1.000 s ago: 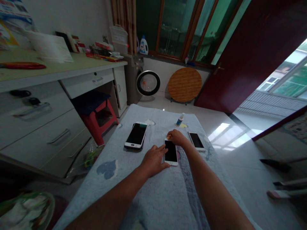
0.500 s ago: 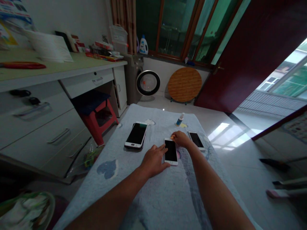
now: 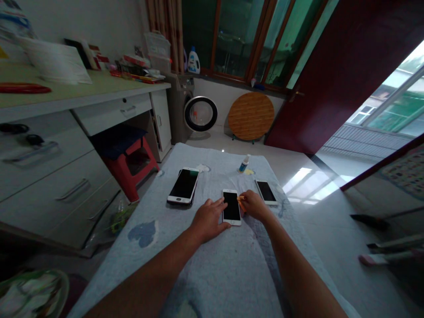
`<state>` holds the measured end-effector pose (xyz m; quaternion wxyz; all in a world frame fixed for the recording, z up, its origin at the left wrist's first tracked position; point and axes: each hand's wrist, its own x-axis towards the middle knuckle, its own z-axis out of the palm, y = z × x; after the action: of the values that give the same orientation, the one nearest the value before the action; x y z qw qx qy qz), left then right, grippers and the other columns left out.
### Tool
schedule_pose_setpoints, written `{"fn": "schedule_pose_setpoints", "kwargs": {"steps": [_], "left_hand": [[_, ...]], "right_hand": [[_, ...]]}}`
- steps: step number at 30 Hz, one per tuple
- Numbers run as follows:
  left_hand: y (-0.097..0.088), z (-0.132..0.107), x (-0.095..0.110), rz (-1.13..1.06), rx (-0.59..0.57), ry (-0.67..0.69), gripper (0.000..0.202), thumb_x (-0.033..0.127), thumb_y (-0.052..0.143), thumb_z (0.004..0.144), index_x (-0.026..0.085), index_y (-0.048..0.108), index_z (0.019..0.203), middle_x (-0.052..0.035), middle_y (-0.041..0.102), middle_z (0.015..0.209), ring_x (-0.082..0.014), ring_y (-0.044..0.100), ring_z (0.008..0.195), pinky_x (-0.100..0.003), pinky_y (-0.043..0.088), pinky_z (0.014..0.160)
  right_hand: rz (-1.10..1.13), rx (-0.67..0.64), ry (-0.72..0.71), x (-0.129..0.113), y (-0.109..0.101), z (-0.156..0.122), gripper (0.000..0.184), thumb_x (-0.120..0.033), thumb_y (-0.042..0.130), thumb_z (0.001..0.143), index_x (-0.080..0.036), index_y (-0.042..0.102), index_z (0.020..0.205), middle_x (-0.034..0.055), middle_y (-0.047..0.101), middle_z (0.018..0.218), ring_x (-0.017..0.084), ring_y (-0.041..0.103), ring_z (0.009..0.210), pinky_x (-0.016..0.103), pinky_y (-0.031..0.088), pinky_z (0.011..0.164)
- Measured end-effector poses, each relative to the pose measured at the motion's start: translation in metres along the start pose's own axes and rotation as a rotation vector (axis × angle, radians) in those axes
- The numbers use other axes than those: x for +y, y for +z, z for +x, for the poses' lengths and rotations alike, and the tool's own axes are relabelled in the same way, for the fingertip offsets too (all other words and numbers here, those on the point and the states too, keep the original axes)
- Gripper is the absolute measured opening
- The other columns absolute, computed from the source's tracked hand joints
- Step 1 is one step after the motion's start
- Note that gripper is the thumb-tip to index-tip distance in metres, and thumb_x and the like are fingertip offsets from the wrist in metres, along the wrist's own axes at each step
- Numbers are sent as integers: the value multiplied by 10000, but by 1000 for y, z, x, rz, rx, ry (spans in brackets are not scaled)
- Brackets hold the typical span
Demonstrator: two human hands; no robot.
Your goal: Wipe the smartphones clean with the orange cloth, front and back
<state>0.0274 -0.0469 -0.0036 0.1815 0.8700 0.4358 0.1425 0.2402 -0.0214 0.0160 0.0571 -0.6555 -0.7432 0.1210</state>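
Observation:
A white smartphone (image 3: 231, 211) with a dark screen lies face up on the cloth-covered table. My left hand (image 3: 209, 219) rests at its left side, fingers spread onto the screen's edge and thumb by the lower corner. Pinched in my right hand (image 3: 252, 204) is a small orange cloth (image 3: 241, 203), touching the phone's right edge. Another white smartphone (image 3: 266, 192) lies to the right. On the left, a larger white smartphone (image 3: 184, 184) sits on top of a dark, flat thing, mostly hidden. A small spray bottle (image 3: 244, 164) with a white cap stands behind.
A pale blue cloth (image 3: 212, 278) covers the table. At left are a desk with drawers (image 3: 73, 187) and a red stool (image 3: 132, 170). Beyond stand a washing machine with its round door (image 3: 201, 114) open and a round wooden tabletop (image 3: 251, 115). A dark red door (image 3: 308, 75) is at right.
My right hand has moved the orange cloth from the phone's top edge down along its right edge. My left hand stays on the phone. The whole view has shifted slightly.

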Motion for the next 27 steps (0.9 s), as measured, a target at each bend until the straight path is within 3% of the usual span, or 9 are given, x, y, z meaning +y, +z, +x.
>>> {"fn": "schedule_pose_setpoints", "kwargs": {"steps": [16,24,27], "left_hand": [[3,1,0,-18,18,-2,656,479,656,761,205,494,1334,-73,436,1456,-291,476,1187,-405,383,999],[4,1,-1,-14,20,2,662,480,664,758,197,498,1333,-71,434,1459,-289,477,1183,-391,388,997],[3,1,-1,-18,6,0,662,474,665,757,208,492,1338,-66,423,1467,-287,473,1193,-392,382,1004]], "right_hand": [[221,-34,-68,-19,-3,-76,230,-191,456,888,-157,674,827,51,569,816,145,538,774,231,361,696],[218,-174,-113,-18,-17,-76,216,-143,483,800,-168,663,683,34,597,764,121,527,669,218,327,610],[198,-169,-64,-17,-15,-68,207,-143,489,774,-165,690,735,48,642,793,127,548,673,215,323,587]]}}
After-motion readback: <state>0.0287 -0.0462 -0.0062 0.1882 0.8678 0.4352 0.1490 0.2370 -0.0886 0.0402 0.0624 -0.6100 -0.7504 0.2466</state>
